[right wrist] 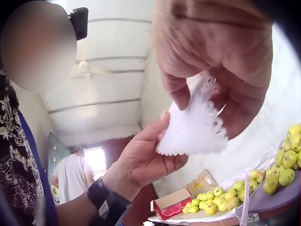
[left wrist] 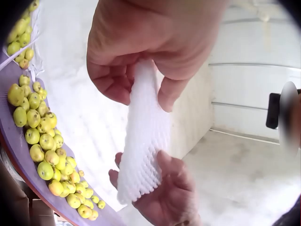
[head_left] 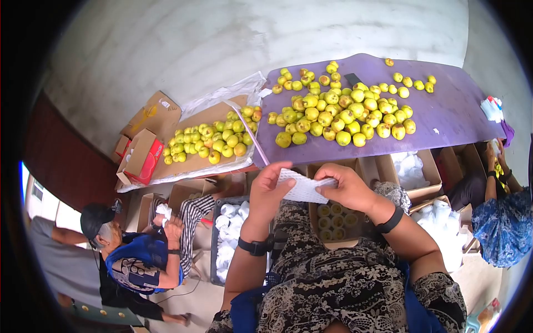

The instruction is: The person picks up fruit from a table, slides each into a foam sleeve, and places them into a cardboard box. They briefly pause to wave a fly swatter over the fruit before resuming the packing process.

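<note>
Both hands pinched a white foam-net fruit sleeve (head_left: 303,187) between them above the lap: left hand (head_left: 269,188) on one end, right hand (head_left: 347,187) on the other. The step looked like stretching it open; next called for a yellow-green fruit (head_left: 343,138) from the purple table (head_left: 455,111).

- Table (head_left: 461,116): fruit pile (head_left: 338,114) lies on it.
- Left of table: cardboard sheet (head_left: 197,125) bearing more fruit (head_left: 208,141).
- Before table: foam net (head_left: 302,188), between both hands.
</note>
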{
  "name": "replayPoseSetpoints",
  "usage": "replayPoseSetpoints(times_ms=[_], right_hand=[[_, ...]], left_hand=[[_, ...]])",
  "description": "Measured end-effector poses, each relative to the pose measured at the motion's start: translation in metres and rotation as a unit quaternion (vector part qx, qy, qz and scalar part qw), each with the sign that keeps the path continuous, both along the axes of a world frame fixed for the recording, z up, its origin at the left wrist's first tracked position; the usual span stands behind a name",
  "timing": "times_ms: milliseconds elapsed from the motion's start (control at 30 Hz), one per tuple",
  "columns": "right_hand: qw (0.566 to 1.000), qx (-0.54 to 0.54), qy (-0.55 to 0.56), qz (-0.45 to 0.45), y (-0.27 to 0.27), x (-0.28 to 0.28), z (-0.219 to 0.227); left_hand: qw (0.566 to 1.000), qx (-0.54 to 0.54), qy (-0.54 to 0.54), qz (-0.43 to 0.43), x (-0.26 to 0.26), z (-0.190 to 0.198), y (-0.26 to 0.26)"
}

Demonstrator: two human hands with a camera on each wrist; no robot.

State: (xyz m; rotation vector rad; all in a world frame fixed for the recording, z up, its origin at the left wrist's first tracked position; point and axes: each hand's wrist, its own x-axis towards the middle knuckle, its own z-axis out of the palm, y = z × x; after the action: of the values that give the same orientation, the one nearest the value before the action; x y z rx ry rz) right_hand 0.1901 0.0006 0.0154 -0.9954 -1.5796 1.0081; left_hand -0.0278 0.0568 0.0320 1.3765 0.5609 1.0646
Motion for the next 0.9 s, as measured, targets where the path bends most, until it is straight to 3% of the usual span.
replayPoseSetpoints(times_ms=[33,100,167,233,400,467,500,567,600,667,733,767,833,867,900], right_hand=[[1.0,0.001,-0.001,0.003,0.001,-0.002,0.0],[0.989,-0.04,0.14,-0.016,0.003,-0.008,-0.002],[0.985,-0.025,0.169,-0.019,0.004,-0.015,-0.008],[0.98,-0.003,0.189,-0.061,0.002,-0.02,-0.007],[0.989,0.072,0.038,-0.122,-0.001,-0.011,0.009],[0.987,0.102,-0.021,-0.121,0.0,-0.007,0.017],[0.984,0.132,-0.05,-0.111,0.0,-0.006,0.019],[0.979,0.163,-0.079,-0.099,-0.003,-0.007,0.021],[0.984,0.141,-0.017,-0.106,-0.005,-0.01,0.023],[0.985,0.121,0.044,-0.112,-0.005,-0.014,0.022],[0.961,0.06,0.244,-0.118,-0.002,-0.017,0.013],[0.961,0.061,0.242,-0.117,-0.003,-0.017,0.011],[0.955,-0.071,0.287,-0.037,-0.006,-0.014,0.005],[0.955,-0.071,0.287,-0.036,-0.004,-0.013,0.003],[0.982,0.04,0.181,-0.043,0.0,-0.011,0.001]], left_hand=[[0.996,0.017,0.084,0.014,-0.002,-0.002,0.002],[0.998,0.034,0.036,0.048,0.007,0.0,-0.007],[0.997,0.009,-0.043,0.068,0.009,-0.009,-0.007],[0.997,0.017,-0.045,0.056,0.007,-0.015,-0.007],[0.998,0.008,-0.06,0.002,-0.001,-0.008,-0.005],[0.986,0.113,0.098,0.079,0.003,0.008,-0.012],[0.986,0.113,0.096,0.08,0.003,0.014,-0.013],[0.932,0.216,0.288,0.033,0.002,0.021,-0.016],[0.933,0.216,0.287,0.035,0.001,0.016,-0.016],[0.976,0.093,0.195,0.032,0.002,0.0,-0.013],[0.986,0.065,0.151,0.029,0.001,-0.011,-0.012],[0.993,0.036,0.108,0.025,0.002,-0.013,-0.012],[0.991,0.05,0.123,-0.006,0.002,-0.013,-0.014],[0.987,0.064,0.14,-0.037,0.003,-0.01,-0.017],[0.987,0.063,0.141,-0.036,0.006,-0.005,-0.021]])
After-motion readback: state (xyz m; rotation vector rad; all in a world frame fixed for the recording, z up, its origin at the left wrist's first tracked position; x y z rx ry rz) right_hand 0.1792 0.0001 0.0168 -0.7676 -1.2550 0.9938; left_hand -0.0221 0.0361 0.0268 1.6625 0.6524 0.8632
